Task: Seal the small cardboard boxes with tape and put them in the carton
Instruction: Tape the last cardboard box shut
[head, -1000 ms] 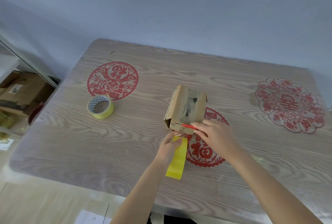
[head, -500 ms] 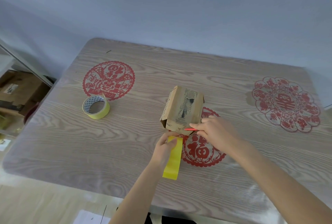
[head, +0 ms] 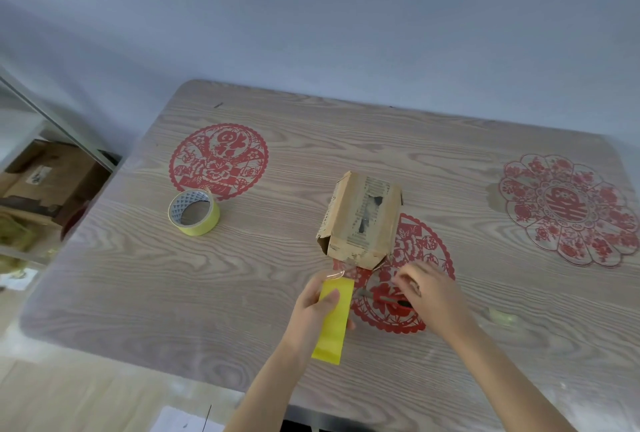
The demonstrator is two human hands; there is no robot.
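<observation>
— Wood-grain table (head: pixel 242 293), grey wall behind it. What are your hands doing?

— My left hand (head: pixel 317 310) pinches a yellow strip (head: pixel 332 324) of tape. My thumb is on its face, and the strip runs back toward me above the table. My right hand (head: pixel 431 296) is blurred, with its fingers bent over a red cutter (head: pixel 389 301). I cannot tell whether I grip it or only touch it.

— And the box?

— My box (head: pixel 362 220) lies just beyond both hands, and neither touches it. It is worn on top, and its near end gapes at the left corner. It sits partly on the middle paper-cut (head: pixel 426 258), the same one my cutter is over.

— Farther out?

— My roll (head: pixel 194 211) stands well to the left, at the edge of a second paper-cut (head: pixel 219 159). A third paper-cut (head: pixel 568 210) is far right. Off the table's left edge, a carton (head: pixel 52 172) sits on a shelf.
</observation>
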